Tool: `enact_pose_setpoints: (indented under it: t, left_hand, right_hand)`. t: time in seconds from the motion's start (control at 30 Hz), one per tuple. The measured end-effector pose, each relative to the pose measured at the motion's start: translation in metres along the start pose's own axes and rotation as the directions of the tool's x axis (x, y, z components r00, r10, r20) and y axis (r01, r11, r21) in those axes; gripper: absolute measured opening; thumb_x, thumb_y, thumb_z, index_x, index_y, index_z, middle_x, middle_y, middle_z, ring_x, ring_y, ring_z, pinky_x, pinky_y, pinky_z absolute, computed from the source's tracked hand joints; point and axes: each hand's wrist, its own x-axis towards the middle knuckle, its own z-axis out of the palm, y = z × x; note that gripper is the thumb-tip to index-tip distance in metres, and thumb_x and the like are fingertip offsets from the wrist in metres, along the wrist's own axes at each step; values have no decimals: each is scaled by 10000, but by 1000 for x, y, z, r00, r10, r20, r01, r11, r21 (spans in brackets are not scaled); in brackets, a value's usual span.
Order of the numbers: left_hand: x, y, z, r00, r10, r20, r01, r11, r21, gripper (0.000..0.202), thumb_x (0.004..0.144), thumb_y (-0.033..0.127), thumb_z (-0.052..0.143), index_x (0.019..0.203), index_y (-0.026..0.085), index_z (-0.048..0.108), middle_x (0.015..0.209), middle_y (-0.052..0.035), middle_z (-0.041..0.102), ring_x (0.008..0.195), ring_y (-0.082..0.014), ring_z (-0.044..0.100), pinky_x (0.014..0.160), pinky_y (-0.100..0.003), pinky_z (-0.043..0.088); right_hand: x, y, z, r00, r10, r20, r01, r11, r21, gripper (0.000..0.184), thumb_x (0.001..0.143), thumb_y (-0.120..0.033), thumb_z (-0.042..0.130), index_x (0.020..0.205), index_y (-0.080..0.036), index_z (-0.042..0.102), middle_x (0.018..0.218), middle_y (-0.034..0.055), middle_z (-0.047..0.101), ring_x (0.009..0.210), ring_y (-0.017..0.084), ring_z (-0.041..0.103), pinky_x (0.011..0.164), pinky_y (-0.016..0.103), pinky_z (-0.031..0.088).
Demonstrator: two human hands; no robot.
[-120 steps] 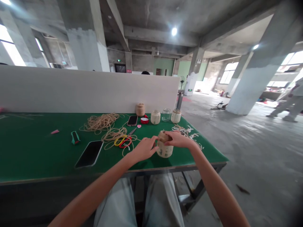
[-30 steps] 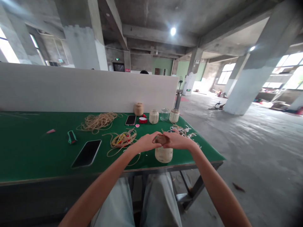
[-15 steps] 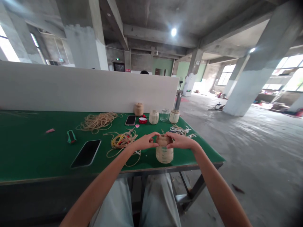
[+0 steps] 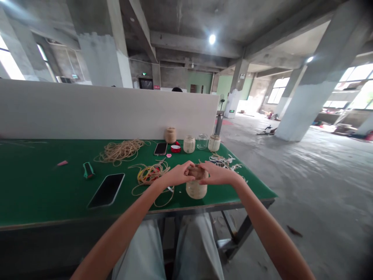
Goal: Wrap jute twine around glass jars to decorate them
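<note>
A beige-covered jar [image 4: 197,189] stands near the front edge of the green table, its brownish neck wrapped in what looks like twine. My left hand [image 4: 180,174] grips the neck from the left, thumb in front and fingers curled at the rim. From the right, my right hand [image 4: 216,173] holds the same neck, with its thumb toward me. Fingers hide part of the rim. Just left of the jar lies a loose tangle of twine [image 4: 151,174] with yellow and red bits in it.
Behind are a twine-wrapped jar [image 4: 170,135], two pale jars, a clear glass jar [image 4: 202,142] and red tape [image 4: 175,148]. White and tan scraps [image 4: 224,161] lie right. Leftward are a twine heap [image 4: 121,151], two phones and a green cutter [image 4: 88,170]. A white partition [image 4: 110,111] borders the back.
The jar has shifted slightly left and tipped so its mouth shows more toward me. Both hands have moved along with it, still on its neck.
</note>
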Motion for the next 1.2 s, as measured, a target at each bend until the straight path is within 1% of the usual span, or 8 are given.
enact_pose_setpoints:
  t: [0.13,0.3,0.5,0.67,0.8,0.93,1.07,1.2]
  left_hand:
    - [3,2,2,1000,-5,-2,5,1000,-14,414,745,327,522,1128,208,422,632,56,449,578,-122,457,520,-212,317]
    - [-2,-11,-2,999,-4,38,7,998,-56,619,761,358,526,1308,203,278,571,78,402,530,-109,417,503,-201,307]
    - [-4,-20,-5,999,14,50,-10,996,-84,594,771,383,522,1296,188,324,555,75,366,518,-104,373,511,-204,301]
    - [-7,-17,-10,999,8,35,-5,998,-61,534,735,415,560,1198,196,408,565,73,390,520,-108,389,509,-208,291]
    - [-6,-10,-8,1000,-10,22,11,999,-32,482,726,423,559,1134,200,429,569,73,418,525,-114,416,502,-207,291]
    - [-4,2,-4,1000,-7,12,7,1000,-11,457,718,432,567,1101,209,453,612,54,470,562,-130,457,502,-211,292]
    - [-2,3,-5,998,9,65,-6,999,-43,535,742,403,547,1212,207,382,615,56,461,558,-123,448,506,-207,293]
    - [1,-15,-7,994,11,113,3,993,-118,608,764,398,534,1295,199,316,564,72,370,509,-101,349,493,-207,259]
  right_hand:
    - [3,-1,6,999,39,-24,-40,999,-6,282,736,-442,540,819,-199,425,771,27,522,648,171,479,528,262,307]
    - [1,-1,8,1000,17,-24,-17,1000,13,208,752,-372,525,781,-201,409,722,-9,491,606,132,450,515,240,285]
    - [-1,4,8,999,-28,-28,29,998,56,212,749,-360,547,800,-193,427,700,-26,456,615,119,433,522,227,292]
    - [3,7,15,999,-44,-27,46,994,96,217,766,-344,528,896,-193,442,769,-14,473,683,135,464,586,238,353]
    - [2,2,11,999,-16,-45,19,997,71,226,742,-355,556,863,-193,454,799,15,484,780,187,480,671,288,360]
    - [-2,-2,8,1000,9,-20,-8,998,60,256,730,-411,566,810,-202,441,760,13,491,664,171,471,564,269,326]
    - [-5,3,8,1000,7,7,-7,997,78,243,762,-408,535,823,-202,421,727,-3,470,605,140,441,517,244,295]
    - [-7,12,6,999,-31,23,28,995,97,254,783,-422,521,825,-193,417,722,-15,424,619,124,411,529,229,297]
